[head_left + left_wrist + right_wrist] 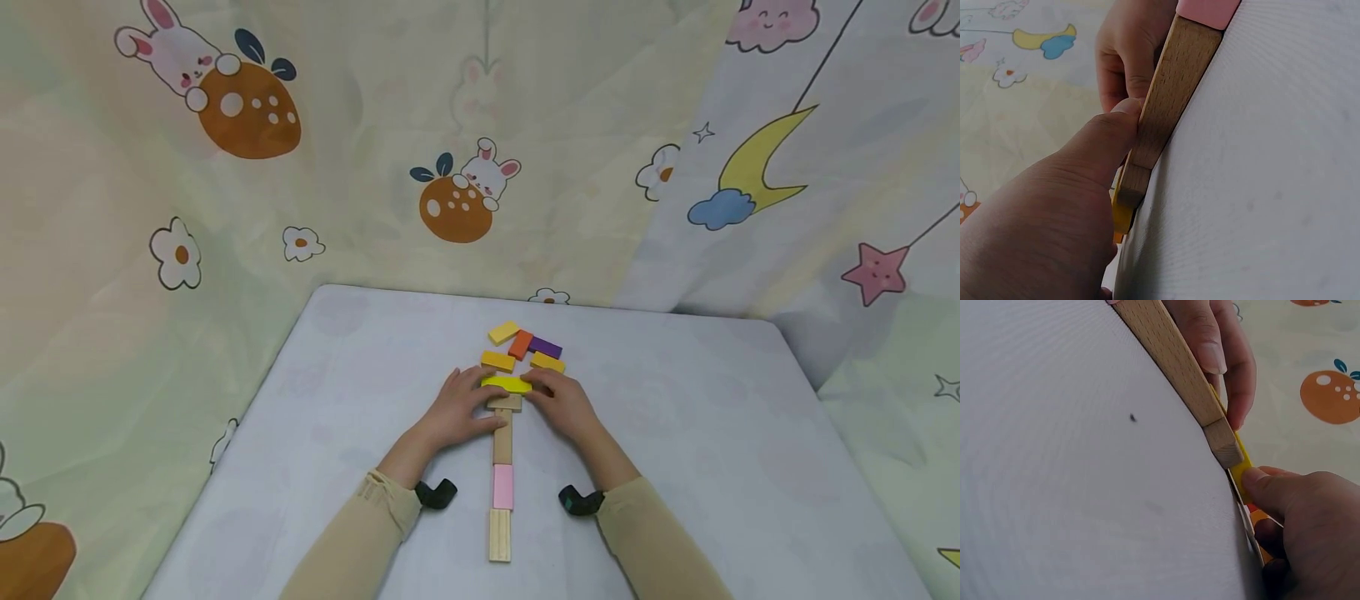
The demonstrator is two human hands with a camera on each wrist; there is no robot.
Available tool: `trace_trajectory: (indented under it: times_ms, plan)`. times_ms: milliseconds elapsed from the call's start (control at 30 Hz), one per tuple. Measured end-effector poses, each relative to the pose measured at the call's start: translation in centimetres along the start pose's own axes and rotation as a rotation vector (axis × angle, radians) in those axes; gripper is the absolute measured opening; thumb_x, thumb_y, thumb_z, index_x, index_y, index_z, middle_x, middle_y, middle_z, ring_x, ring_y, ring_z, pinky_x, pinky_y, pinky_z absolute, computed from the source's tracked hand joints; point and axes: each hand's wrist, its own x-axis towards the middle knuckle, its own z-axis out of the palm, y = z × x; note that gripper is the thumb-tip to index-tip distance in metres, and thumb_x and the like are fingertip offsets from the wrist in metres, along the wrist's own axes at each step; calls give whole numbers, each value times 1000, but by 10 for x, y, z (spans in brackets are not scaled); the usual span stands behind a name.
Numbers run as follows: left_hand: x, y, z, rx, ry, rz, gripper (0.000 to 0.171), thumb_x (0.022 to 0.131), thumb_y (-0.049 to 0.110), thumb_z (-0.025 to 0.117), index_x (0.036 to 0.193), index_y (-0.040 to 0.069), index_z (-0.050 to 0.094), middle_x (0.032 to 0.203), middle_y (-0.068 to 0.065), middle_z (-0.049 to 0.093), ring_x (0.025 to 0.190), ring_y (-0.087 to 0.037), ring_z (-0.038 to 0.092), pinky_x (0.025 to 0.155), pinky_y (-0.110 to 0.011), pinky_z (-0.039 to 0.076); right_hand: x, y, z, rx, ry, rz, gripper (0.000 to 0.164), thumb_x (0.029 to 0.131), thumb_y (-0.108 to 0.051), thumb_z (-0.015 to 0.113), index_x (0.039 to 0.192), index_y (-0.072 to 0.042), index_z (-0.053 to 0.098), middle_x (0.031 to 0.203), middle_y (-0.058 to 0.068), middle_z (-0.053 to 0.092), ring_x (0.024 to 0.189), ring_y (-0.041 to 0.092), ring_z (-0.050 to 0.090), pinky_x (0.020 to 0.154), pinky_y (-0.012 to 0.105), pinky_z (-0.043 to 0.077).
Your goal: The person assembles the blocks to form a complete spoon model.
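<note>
A bright yellow block lies crosswise at the head of a column of blocks. My right hand pinches its right end, the thumb on the near side. My left hand spreads over the left end, with fingers touching the yellow block and the thumb resting against the long wooden block. Between these two blocks sits a short crosswise wooden block, partly covered by the left fingers. Below, in line, come a pink block and another wooden block.
Just beyond the hands lie loose blocks: a pale yellow one, an orange one, a purple one and two amber ones, at left and right. The white table meets a printed cloth backdrop behind.
</note>
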Motion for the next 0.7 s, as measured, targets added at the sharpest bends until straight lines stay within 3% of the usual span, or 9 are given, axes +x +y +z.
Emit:
trace_trajectory:
  times_ms: [700]
  plan:
    - [0, 0, 0, -3, -10, 0, 53, 91, 67, 53, 135, 38, 57, 153, 6, 40, 146, -20, 31, 125, -53, 10, -1, -2, 1, -51, -14, 14, 27, 93, -27, 70, 120, -28, 68, 127, -2, 65, 112, 21, 59, 102, 47, 51]
